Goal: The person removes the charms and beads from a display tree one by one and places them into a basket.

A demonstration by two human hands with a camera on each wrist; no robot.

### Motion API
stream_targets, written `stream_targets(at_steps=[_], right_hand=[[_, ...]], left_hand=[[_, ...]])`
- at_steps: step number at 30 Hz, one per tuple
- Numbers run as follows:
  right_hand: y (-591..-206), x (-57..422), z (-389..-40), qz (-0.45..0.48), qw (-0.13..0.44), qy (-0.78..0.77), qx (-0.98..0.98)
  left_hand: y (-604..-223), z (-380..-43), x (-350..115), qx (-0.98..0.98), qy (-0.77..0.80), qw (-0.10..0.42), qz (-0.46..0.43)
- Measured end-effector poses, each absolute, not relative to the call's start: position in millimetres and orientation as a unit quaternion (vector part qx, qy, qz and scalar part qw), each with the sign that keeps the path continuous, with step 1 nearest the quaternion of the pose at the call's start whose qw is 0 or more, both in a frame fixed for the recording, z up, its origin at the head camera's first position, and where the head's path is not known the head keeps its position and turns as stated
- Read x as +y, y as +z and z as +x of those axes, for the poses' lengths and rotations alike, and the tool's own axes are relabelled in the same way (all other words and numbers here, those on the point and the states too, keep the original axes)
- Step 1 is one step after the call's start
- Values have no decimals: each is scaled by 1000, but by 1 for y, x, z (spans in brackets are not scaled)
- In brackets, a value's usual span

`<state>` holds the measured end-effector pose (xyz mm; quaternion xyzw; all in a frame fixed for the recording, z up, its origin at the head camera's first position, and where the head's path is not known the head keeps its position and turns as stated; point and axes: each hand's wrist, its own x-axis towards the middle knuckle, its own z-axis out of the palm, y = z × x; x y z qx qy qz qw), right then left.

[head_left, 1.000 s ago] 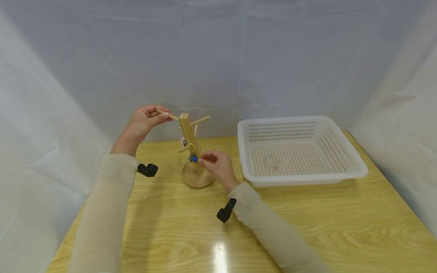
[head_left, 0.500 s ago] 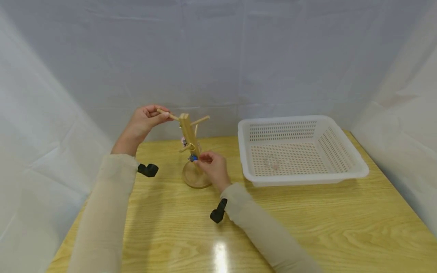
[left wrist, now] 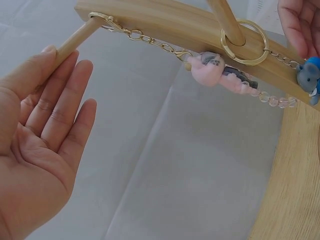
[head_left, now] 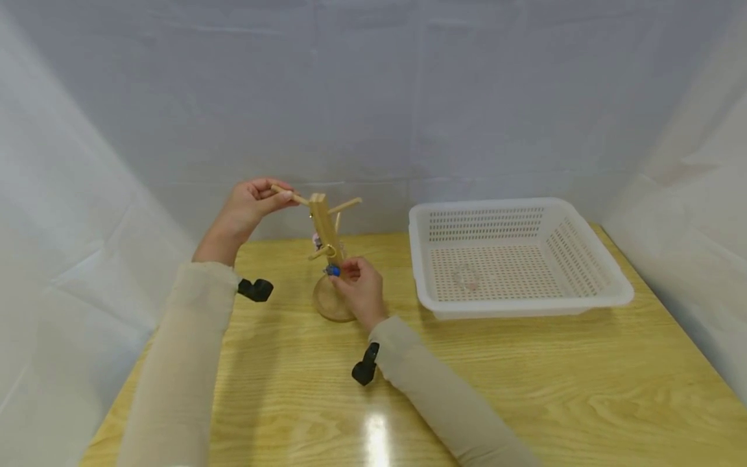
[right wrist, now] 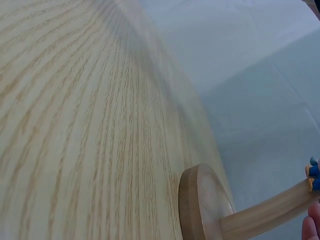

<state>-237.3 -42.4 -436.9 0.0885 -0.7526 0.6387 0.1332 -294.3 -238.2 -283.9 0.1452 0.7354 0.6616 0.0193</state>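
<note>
My left hand (head_left: 242, 206) pinches the tip of an upper peg (head_left: 290, 194) on a wooden stand (head_left: 321, 224). From that peg hangs a gold-chained keychain with a pale pink figure (left wrist: 207, 70). Another keychain, with a grey-headed animal figure in blue (left wrist: 306, 76), hangs by its gold ring (left wrist: 266, 45) on a lower front peg (head_left: 318, 253). Around this blue keychain (head_left: 334, 270), the thumb and fingers of my right hand (head_left: 364, 290) close in a pinch; their contact is partly hidden. Clear beads (left wrist: 272, 100) show beside the stand's post.
A white perforated basket (head_left: 525, 303) stands on the wooden table (head_left: 560, 383) to the right, with a clear beaded bracelet (head_left: 466, 277) inside. The stand's round base (right wrist: 205, 200) rests on the tabletop. A pale curtain (head_left: 373, 97) hangs behind.
My right hand has shifted left and its thumb has come round to the front of the blue keychain. The left hand keeps its pinch on the peg.
</note>
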Motion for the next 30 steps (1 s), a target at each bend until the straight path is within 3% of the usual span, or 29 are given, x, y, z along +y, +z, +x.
stream_targets(at_steps=[30], right_hand=[[-439,-42,-242,97,144,651,-739]], left_hand=[[-279,-291,-234,756,641,14,131]])
